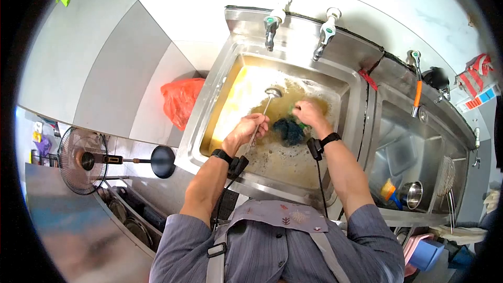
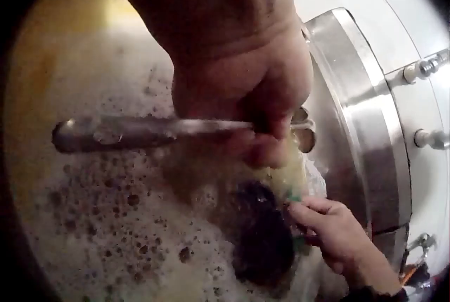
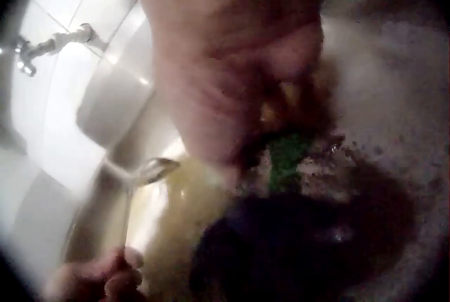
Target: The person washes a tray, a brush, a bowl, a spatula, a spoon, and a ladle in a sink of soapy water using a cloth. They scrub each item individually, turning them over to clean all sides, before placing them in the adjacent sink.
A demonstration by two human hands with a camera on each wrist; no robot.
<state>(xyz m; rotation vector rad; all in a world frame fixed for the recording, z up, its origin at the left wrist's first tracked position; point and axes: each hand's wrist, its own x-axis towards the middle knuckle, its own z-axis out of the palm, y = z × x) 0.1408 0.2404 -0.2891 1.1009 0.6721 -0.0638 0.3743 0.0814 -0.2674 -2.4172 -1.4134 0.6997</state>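
Indoors, a person's left hand (image 1: 251,127) holds a ladle (image 1: 273,93) over a steel sink (image 1: 358,110), fingers clamped on its handle, while the right hand's (image 1: 310,113) fingers pinch a green scrap (image 3: 285,165) beside a dark bundle (image 1: 288,132) in murky water (image 1: 277,163).

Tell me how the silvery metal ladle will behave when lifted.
The long silvery metal ladle is likely stiff: its handle runs straight. Smooth and apparently wet, it may slip in the left hand. The round bowl, well beyond that grip, could make it tip forward.
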